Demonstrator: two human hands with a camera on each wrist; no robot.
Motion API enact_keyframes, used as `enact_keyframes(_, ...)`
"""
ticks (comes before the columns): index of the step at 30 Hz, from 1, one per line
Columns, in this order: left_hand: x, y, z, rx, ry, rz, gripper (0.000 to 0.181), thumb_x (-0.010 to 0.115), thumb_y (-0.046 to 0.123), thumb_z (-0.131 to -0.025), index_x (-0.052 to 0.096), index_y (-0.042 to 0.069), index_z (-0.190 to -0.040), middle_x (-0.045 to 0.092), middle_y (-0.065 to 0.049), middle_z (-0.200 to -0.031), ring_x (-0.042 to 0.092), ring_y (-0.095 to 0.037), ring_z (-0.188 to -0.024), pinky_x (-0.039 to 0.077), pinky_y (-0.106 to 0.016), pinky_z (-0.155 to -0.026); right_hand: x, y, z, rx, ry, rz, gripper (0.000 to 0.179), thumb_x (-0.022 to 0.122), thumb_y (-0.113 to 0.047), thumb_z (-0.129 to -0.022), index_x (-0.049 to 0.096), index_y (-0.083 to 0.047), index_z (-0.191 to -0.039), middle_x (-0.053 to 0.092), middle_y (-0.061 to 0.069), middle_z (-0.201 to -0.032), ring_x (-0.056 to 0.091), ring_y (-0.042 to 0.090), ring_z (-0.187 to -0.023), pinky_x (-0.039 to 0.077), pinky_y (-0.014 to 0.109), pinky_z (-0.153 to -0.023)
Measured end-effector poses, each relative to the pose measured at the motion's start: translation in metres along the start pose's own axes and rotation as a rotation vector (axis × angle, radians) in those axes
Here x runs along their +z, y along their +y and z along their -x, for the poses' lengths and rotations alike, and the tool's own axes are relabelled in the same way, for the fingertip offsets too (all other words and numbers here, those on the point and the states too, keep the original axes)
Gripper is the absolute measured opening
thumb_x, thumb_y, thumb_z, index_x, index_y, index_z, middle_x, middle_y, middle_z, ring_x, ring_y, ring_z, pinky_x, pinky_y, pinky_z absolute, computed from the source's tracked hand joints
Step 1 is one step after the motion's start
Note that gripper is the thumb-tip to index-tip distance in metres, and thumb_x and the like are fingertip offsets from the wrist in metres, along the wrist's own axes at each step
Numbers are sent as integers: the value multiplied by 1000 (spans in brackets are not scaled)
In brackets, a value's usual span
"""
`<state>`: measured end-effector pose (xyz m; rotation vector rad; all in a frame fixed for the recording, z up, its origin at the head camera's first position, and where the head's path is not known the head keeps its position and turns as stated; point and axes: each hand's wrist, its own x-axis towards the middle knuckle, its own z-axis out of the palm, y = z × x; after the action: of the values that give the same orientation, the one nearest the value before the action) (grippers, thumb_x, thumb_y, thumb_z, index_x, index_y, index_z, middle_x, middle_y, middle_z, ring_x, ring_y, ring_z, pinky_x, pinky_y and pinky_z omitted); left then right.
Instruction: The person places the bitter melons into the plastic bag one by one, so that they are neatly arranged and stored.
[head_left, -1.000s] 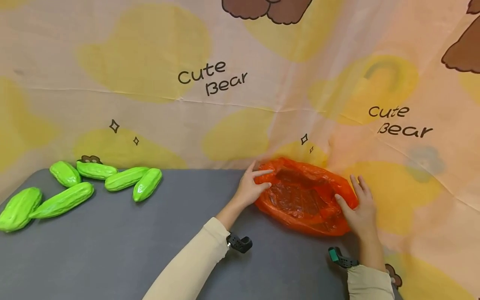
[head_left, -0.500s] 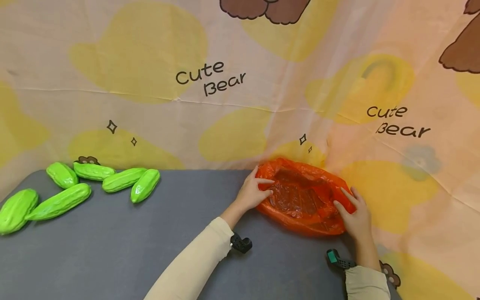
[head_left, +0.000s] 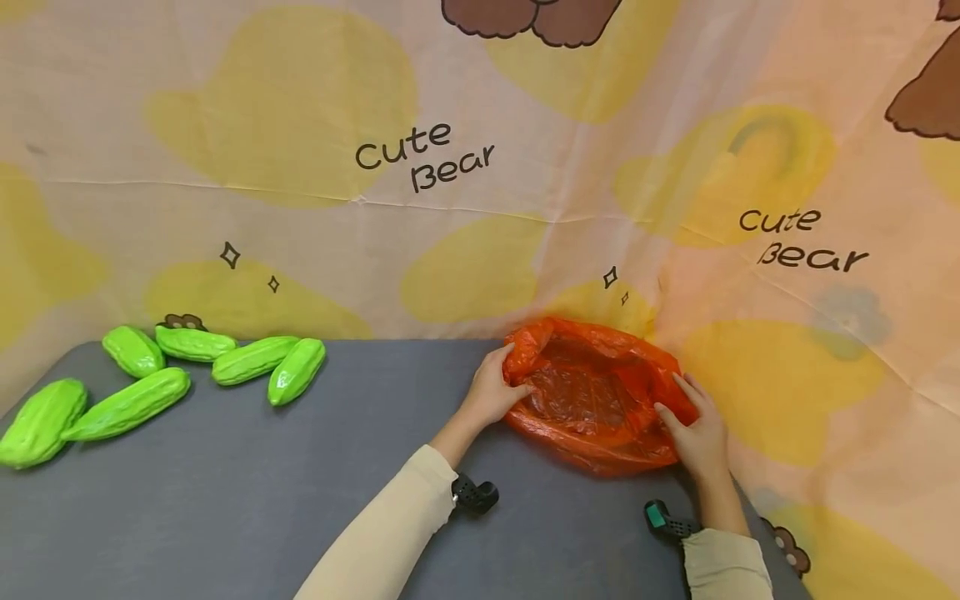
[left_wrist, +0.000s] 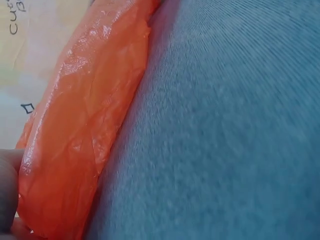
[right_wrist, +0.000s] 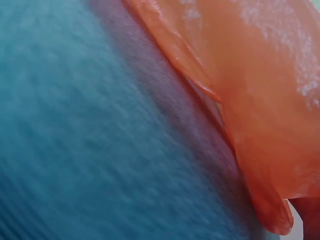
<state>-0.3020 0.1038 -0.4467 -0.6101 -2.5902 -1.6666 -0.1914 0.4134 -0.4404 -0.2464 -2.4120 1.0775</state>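
Observation:
An orange-red plastic bag (head_left: 577, 396) lies on the grey table near the corner, its mouth spread wide and facing up. My left hand (head_left: 489, 392) grips its left rim, thumb at the inner edge and fingers on the outer side. On the opposite rim, my right hand (head_left: 699, 429) holds the plastic between thumb and fingers. The left wrist view shows the bag's side (left_wrist: 85, 120) low over the cloth, with part of the left hand (left_wrist: 7, 192) at the edge. In the right wrist view the bag (right_wrist: 270, 100) covers most of the right hand.
Several bright green ridged vegetables, like bitter melons (head_left: 135, 404), lie at the table's left side. A printed cloth (head_left: 480, 267) hangs behind the table (head_left: 300, 492) and along its right side. Dark wrist mounts (head_left: 474, 493) sit at both cuffs.
Both hands have shifted slightly, the right one moving left and the bag's mouth narrowing a little. The left fingers have gone from extended over the rim to the bag's outer side.

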Motion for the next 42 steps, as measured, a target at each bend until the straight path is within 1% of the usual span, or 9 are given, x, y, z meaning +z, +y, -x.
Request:
enact_keyframes(8, -13, -7, 8, 5, -8, 5, 57, 71, 3, -87, 61, 16, -141, 37, -20, -160, 39, -43, -146, 42, -55, -114, 14, -2, 4, 22, 77, -101, 58, 74, -8, -90, 55, -7, -145, 43, 17, -159, 36, 40, -149, 26, 61, -122)
enact_keyframes(10, -17, -9, 10, 0, -15, 19, 52, 72, 5, -87, 64, 15, -138, 34, -20, -162, 52, -44, -134, 49, -56, -105, 18, -5, 6, 19, 83, -112, 62, 75, -9, -90, 52, -7, -148, 42, 17, -159, 35, 39, -150, 26, 59, -122)
enact_keyframes(12, -20, -12, 11, 3, -12, 18, 52, 73, 9, -86, 64, 13, -137, 34, -19, -162, 53, -44, -132, 49, -56, -104, 22, -8, 9, 23, 86, -115, 67, 76, -11, -89, 49, -9, -151, 42, 16, -160, 35, 39, -149, 27, 59, -122)
enact_keyframes(16, -31, -20, 15, 24, 11, 32, 55, 75, 13, -84, 63, 10, -137, 37, -20, -159, 48, -44, -138, 44, -57, -111, 35, -15, 14, 31, 91, -115, 68, 76, -15, -90, 48, -12, -151, 44, 14, -159, 38, 38, -148, 31, 60, -119)
enact_keyframes(17, -34, -22, 15, 26, 20, 29, 55, 75, 14, -83, 63, 10, -137, 38, -20, -159, 41, -42, -145, 40, -56, -115, 38, -17, 15, 18, 97, -116, 67, 77, -14, -89, 49, -12, -150, 45, 15, -158, 38, 38, -147, 31, 61, -118)
enact_keyframes(24, -57, -40, 22, 9, 58, 31, 56, 77, 15, -83, 63, 13, -137, 39, -19, -159, 38, -43, -147, 35, -61, -117, 61, -28, 19, -81, 129, -89, 63, 80, -14, -85, 56, -7, -143, 46, 16, -157, 40, 42, -146, 36, 65, -112)
enact_keyframes(31, -70, -43, 26, 11, 66, 73, 59, 76, 17, -84, 60, 12, -140, 37, -19, -161, 35, -43, -149, 32, -62, -118, 66, -37, 21, -115, 272, -116, 56, 79, -18, -86, 62, -4, -137, 49, 20, -152, 34, 45, -147, 21, 72, -117)
enact_keyframes(37, -72, -46, 31, 23, 40, 13, 64, 78, 24, -84, 57, 11, -143, 36, -20, -161, 34, -43, -149, 31, -61, -120, 65, -42, 33, 11, 98, -55, 62, 75, -28, -90, 54, -11, -146, 32, 20, -163, 27, 47, -150, 21, 75, -115)
enact_keyframes(42, -73, -52, 34, 30, -12, -87, 74, 78, 40, -85, 50, 20, -150, 30, -13, -166, 28, -39, -153, 29, -63, -120, 66, -43, 37, 11, -36, -21, 73, 77, -27, -89, 45, -11, -153, 22, 18, -167, 24, 47, -152, 22, 74, -116)
